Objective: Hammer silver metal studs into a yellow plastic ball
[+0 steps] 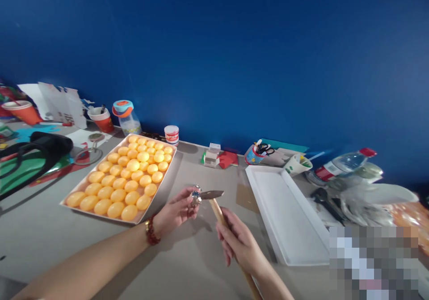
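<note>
Backing cluttered grey table, blue wall, tool in right hand

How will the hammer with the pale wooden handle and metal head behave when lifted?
The hammer probably feels top-heavy, since its metal head sits at one end. It is likely stiff, given the straight wooden handle.

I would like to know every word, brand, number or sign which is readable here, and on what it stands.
None can be read with certainty.
Bottle label: too blurred.
Tub: red-and-white print, too small.
Jar lid: orange mark, unreadable.
White card: dark marks, too blurred.
Pen cup: printed pattern, no legible word.
Tool: no lettering visible.
</note>
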`<state>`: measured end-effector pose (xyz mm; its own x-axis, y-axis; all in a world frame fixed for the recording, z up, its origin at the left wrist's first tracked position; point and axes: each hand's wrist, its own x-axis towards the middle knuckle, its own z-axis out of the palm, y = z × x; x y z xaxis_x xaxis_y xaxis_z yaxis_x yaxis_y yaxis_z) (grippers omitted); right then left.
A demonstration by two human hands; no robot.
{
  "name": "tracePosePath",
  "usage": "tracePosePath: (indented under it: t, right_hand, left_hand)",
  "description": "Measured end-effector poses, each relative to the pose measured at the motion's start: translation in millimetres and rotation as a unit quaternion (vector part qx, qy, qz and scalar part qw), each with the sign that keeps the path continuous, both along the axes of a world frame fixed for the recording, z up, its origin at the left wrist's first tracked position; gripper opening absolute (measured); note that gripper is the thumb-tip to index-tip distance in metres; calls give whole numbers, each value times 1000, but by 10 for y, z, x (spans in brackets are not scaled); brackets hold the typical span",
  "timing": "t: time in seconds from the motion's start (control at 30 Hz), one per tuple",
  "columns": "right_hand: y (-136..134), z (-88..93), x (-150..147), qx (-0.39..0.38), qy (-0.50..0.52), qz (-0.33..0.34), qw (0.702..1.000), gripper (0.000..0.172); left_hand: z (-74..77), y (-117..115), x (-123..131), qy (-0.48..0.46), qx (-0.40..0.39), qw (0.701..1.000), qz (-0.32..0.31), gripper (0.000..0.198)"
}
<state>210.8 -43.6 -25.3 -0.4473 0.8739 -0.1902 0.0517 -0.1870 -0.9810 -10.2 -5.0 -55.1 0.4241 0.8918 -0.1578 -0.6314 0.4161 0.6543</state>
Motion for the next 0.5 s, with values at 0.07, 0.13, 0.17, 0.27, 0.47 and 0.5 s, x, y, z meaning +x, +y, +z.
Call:
tracePosePath:
  t: [0.07,0.13,0.17,0.27,0.47,0.5]
  right_hand:
    - [-11,1,-6,6,-13,4,1000,38]
    - [-18,0,-6,14,-29,4,999,37]
    - [-20,2,-3,15,-34,6,999,37]
    - [-17,17,15,13,-22,-4,1000,36]
    - [-9,14,21,-3,-21,5,1000,34]
    - [-10,7,17,-1,-21,7,1000,33]
  left_hand:
    - [-12,1,5,4,14,1000,8,28]
    - [-25,2,6,10,24,1000,15,27]
    - [-30,3,6,13,25,999,17,27]
    - [-41,5,3,8,24,1000,16,27]
    - [-30,-6,2,12,27,1000,5,27]
    - [-24,-8,3,15,30,999,5,27]
